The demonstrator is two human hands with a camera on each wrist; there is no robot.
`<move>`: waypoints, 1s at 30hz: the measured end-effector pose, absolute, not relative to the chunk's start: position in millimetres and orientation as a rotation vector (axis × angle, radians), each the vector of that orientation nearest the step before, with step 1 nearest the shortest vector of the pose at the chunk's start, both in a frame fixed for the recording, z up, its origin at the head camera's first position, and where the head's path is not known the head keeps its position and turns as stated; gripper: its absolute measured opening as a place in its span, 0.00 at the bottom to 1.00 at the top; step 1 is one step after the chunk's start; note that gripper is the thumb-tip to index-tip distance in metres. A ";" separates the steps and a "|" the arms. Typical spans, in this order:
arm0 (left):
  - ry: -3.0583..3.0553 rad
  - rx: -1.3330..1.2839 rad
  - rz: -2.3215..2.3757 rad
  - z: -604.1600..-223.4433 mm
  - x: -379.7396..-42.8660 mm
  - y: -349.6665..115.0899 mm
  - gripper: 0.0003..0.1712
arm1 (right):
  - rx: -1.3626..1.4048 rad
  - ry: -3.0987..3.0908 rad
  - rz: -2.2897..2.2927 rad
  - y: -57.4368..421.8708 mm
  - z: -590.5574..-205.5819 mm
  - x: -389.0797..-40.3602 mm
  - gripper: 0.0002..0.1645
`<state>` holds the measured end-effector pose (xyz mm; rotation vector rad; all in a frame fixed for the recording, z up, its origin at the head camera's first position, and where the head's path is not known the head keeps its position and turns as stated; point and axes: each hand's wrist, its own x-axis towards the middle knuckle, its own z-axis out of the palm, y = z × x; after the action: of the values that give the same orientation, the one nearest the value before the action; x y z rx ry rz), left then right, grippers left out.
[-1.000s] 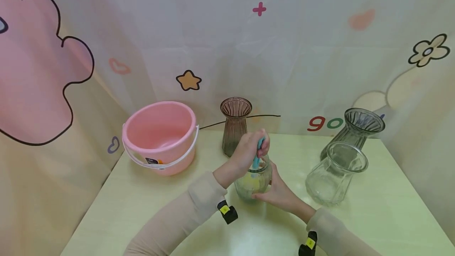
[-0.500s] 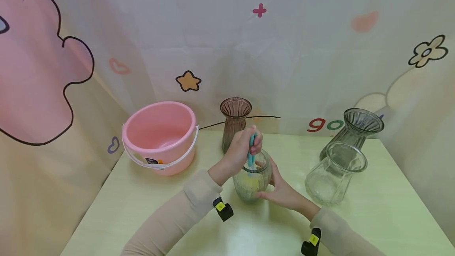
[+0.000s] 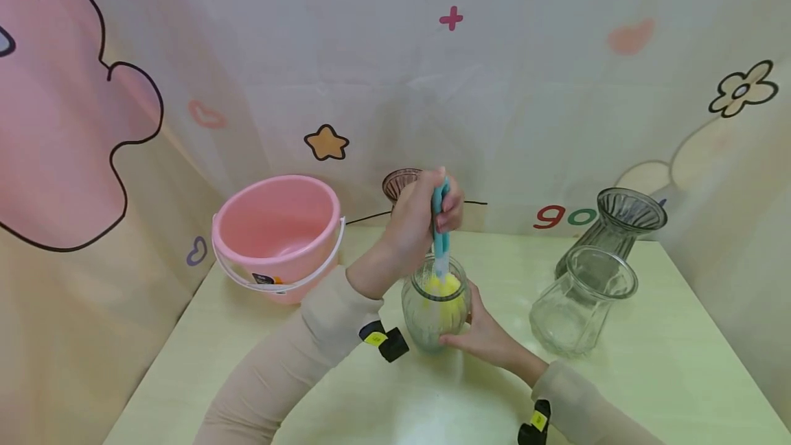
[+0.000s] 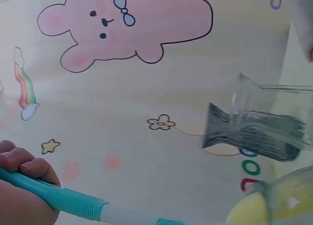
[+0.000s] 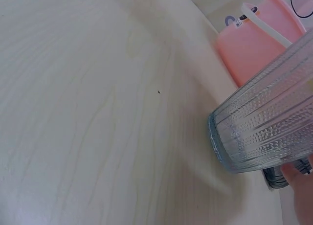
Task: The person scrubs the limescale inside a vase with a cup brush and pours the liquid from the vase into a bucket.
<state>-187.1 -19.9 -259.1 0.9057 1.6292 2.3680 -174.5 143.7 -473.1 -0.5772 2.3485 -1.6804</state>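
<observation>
My left hand grips the teal handle of a bottle brush, held upright over the mouth of a ribbed clear glass vase. The brush's yellow sponge head sits inside the vase, just under the rim. My right hand holds the vase around its right side, thumb in front and fingers mostly hidden behind. In the left wrist view the teal handle passes through the curled fingers. The right wrist view shows the vase's textured wall, tilted in that picture, its base close over the table.
A pink bucket with a white handle stands at the back left. Behind my left hand is a brownish vase, partly covered. To the right stand a dark grey flared vase and a clear faceted vase. A printed curtain hangs behind the table.
My left hand dips slightly and shifts left, then rises, drawing the brush up so its yellow head shows near the vase's mouth. The right hand keeps its hold, with little movement.
</observation>
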 end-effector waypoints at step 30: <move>1.799 0.784 2.269 -343.0 -202.4 -14.4 0.23 | -0.643 2.348 -1.685 141.4 -477.7 -172.8 0.68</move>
<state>-202.4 -14.4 -343.0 0.7836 1.7990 2.2687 -172.8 141.4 -477.7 -0.6429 2.3480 -1.6851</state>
